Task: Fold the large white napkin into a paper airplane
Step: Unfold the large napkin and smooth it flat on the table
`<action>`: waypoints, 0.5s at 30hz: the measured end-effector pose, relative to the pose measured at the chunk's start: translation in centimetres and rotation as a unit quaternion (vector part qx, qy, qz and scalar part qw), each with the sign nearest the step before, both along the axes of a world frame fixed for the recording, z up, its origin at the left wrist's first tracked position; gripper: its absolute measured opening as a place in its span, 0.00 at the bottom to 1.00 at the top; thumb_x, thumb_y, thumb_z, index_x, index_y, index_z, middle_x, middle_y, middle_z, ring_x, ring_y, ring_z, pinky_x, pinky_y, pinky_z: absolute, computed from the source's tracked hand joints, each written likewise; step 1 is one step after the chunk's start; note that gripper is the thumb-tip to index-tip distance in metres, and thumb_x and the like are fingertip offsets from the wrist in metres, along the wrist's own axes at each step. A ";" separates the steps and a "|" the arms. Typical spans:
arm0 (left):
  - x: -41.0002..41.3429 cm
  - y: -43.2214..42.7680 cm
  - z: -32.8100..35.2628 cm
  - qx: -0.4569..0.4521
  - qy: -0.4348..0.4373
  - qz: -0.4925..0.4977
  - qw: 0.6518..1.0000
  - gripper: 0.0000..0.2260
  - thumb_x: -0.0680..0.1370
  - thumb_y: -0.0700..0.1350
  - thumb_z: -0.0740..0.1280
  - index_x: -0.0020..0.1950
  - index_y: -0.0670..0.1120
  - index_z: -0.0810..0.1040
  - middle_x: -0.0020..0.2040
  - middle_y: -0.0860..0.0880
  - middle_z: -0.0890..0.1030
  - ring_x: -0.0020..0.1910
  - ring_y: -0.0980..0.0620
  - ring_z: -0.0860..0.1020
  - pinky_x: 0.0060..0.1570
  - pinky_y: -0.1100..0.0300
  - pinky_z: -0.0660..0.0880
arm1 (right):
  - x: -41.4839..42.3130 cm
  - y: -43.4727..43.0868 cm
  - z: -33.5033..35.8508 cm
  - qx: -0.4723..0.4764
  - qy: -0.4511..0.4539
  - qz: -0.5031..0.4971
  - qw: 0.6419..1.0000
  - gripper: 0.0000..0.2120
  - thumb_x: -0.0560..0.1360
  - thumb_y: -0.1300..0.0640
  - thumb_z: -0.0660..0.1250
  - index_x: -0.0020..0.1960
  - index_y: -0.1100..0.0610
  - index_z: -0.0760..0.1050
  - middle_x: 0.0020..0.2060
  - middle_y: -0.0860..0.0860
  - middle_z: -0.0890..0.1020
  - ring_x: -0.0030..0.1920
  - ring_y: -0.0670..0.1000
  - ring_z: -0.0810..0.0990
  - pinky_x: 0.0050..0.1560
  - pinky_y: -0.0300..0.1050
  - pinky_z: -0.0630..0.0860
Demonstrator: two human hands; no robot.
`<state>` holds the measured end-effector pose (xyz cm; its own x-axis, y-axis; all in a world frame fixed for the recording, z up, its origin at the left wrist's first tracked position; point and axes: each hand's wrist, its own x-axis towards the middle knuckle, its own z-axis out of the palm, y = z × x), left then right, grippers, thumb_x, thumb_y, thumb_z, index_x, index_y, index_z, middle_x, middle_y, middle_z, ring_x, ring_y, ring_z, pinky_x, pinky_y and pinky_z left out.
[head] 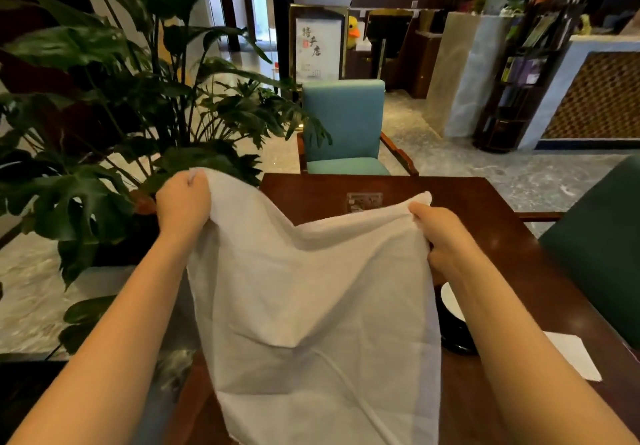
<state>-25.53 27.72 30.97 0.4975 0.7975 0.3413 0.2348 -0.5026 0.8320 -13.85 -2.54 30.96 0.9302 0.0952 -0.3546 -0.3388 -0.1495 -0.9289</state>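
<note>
Gripping the white napkin by its top corners, our left hand and right hand hold it above a dark wooden table — teal chair, plant and possibly a plate nearby.

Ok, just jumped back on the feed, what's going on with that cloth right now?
A person is holding the large white napkin up over the dark wooden table. The left hand grips one top corner and the right hand grips the other, so the cloth hangs open between them. No fold shows yet. A small white paper lies on the table to the right, and a teal chair stands at the far side.
</note>
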 end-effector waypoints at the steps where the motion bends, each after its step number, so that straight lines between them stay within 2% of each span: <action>1: 0.5 0.6 -1.8 -0.008 0.050 0.008 0.999 0.17 0.80 0.46 0.54 0.40 0.37 0.75 0.38 0.36 0.75 0.39 0.39 0.73 0.38 0.51 0.69 | 0.6 0.0 -1.6 -0.034 0.016 0.001 0.999 0.20 0.80 0.49 0.57 0.63 0.63 0.70 0.49 0.58 0.78 0.50 0.59 0.77 0.55 0.57 0.76; 2: 0.8 1.2 -3.7 -0.021 0.098 0.009 0.995 0.17 0.80 0.46 0.53 0.47 0.35 0.76 0.42 0.35 0.77 0.42 0.37 0.75 0.41 0.51 0.71 | 1.3 0.1 -3.2 -0.066 0.029 0.003 0.997 0.22 0.80 0.47 0.54 0.63 0.63 0.70 0.51 0.59 0.78 0.51 0.60 0.77 0.55 0.57 0.76; 3: 1.0 1.7 -5.6 -0.039 0.140 0.004 0.989 0.18 0.80 0.47 0.53 0.50 0.35 0.76 0.41 0.35 0.78 0.40 0.38 0.76 0.40 0.53 0.72 | 1.9 0.2 -4.9 -0.096 0.038 0.001 0.995 0.24 0.81 0.45 0.51 0.63 0.64 0.71 0.54 0.61 0.78 0.53 0.62 0.77 0.56 0.58 0.76; 5: 1.4 2.5 -9.1 -0.079 0.203 -0.019 0.976 0.18 0.80 0.48 0.53 0.48 0.36 0.76 0.36 0.38 0.79 0.31 0.44 0.77 0.35 0.56 0.73 | 3.2 0.2 -7.9 -0.150 0.048 -0.009 0.987 0.30 0.81 0.42 0.46 0.63 0.66 0.71 0.56 0.64 0.78 0.56 0.63 0.77 0.57 0.56 0.75; 7: 2.2 3.2 -12.2 -0.100 0.247 -0.042 0.963 0.18 0.80 0.49 0.54 0.47 0.38 0.77 0.40 0.39 0.81 0.32 0.44 0.79 0.40 0.54 0.76 | 4.4 0.4 -10.4 -0.197 0.054 -0.021 0.979 0.33 0.81 0.42 0.43 0.65 0.69 0.69 0.54 0.64 0.78 0.55 0.63 0.77 0.58 0.54 0.73; 9: 3.5 4.0 -14.5 -0.128 0.259 -0.060 0.955 0.14 0.80 0.49 0.57 0.48 0.41 0.77 0.45 0.41 0.80 0.35 0.43 0.81 0.46 0.50 0.78 | 5.8 0.9 -12.2 -0.227 0.055 -0.026 0.972 0.32 0.81 0.45 0.43 0.65 0.70 0.68 0.59 0.65 0.76 0.59 0.64 0.75 0.61 0.53 0.71; 11: 5.4 4.7 -16.3 -0.164 0.255 -0.062 0.951 0.14 0.80 0.48 0.59 0.56 0.41 0.78 0.49 0.43 0.78 0.35 0.45 0.80 0.49 0.47 0.79 | 7.4 1.5 -13.6 -0.257 0.052 -0.032 0.964 0.31 0.82 0.46 0.43 0.64 0.71 0.68 0.61 0.66 0.75 0.61 0.64 0.74 0.60 0.52 0.70; 13: 7.5 5.3 -17.7 -0.204 0.246 -0.062 0.946 0.15 0.80 0.47 0.60 0.60 0.40 0.76 0.53 0.42 0.78 0.38 0.46 0.79 0.49 0.47 0.79 | 9.2 2.1 -15.0 -0.277 0.047 -0.042 0.959 0.29 0.82 0.47 0.44 0.64 0.70 0.69 0.62 0.65 0.75 0.62 0.64 0.73 0.59 0.52 0.70; 15: 9.5 5.7 -19.0 -0.237 0.232 -0.069 0.941 0.14 0.79 0.46 0.60 0.61 0.40 0.75 0.58 0.41 0.78 0.45 0.45 0.78 0.49 0.51 0.78 | 10.9 2.5 -16.2 -0.286 0.043 -0.043 0.956 0.26 0.82 0.49 0.47 0.65 0.69 0.68 0.62 0.65 0.74 0.61 0.64 0.73 0.56 0.52 0.70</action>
<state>-16.01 33.47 11.97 0.6151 0.7224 -0.3159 0.5873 -0.1525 0.7948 -2.97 -0.02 14.72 0.8909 -0.2125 -0.4014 -0.4440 -0.5932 -0.6716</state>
